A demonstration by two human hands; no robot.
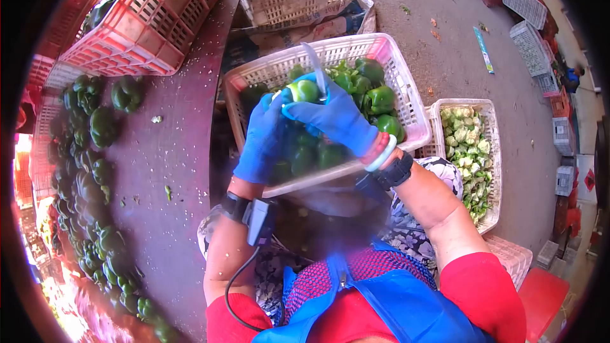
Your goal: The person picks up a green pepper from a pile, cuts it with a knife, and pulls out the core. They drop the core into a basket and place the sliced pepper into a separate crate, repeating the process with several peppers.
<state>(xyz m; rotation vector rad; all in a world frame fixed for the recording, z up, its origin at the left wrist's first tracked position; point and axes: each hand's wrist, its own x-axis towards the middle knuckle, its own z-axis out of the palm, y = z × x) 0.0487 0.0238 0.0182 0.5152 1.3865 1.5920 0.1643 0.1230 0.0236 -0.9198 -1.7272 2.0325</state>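
My left hand, in a blue glove, grips a green pepper from its left side. My right hand, also gloved, holds a knife with its blade pointing up, and its fingers touch the pepper's right side. Both hands are above a pale pink crate that holds several green peppers. The knife's handle is hidden in my right hand.
A crate of pale green cut pieces stands at the right. Many peppers lie along the left of a dark red table. A red crate is at the upper left, a white crate behind.
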